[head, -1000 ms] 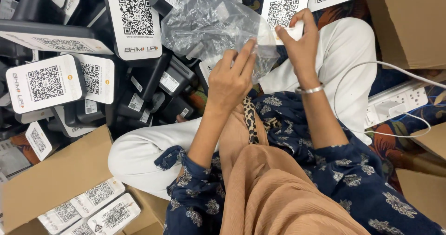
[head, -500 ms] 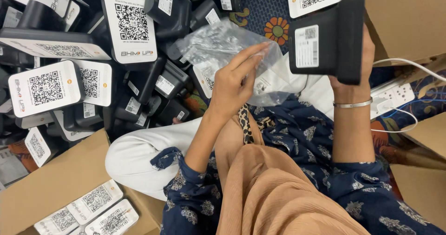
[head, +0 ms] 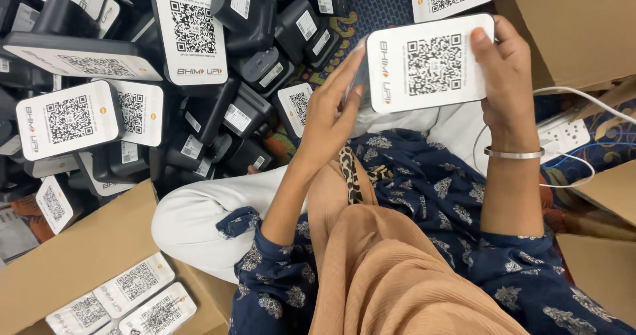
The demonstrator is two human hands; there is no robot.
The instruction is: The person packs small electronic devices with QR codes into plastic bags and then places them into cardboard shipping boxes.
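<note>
Item: white-faced code device, gripped at its edges by left hand and right hand. Surrounding: heap of like black devices left; cardboard box far right; white power strip right.

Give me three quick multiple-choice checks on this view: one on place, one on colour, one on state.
1. Where is the white-faced code device?
A. in the cardboard box
B. held between both hands
C. on the pile

2. What colour is the bangle on the right wrist?
A. silver
B. red
C. black

3. How is the held device turned?
A. code face toward the camera
B. dark back toward the camera
C. wrapped in plastic

Answers: B, the left hand and right hand grip its two ends; A, the band shines silver; A, the printed square code shows plainly.
</note>
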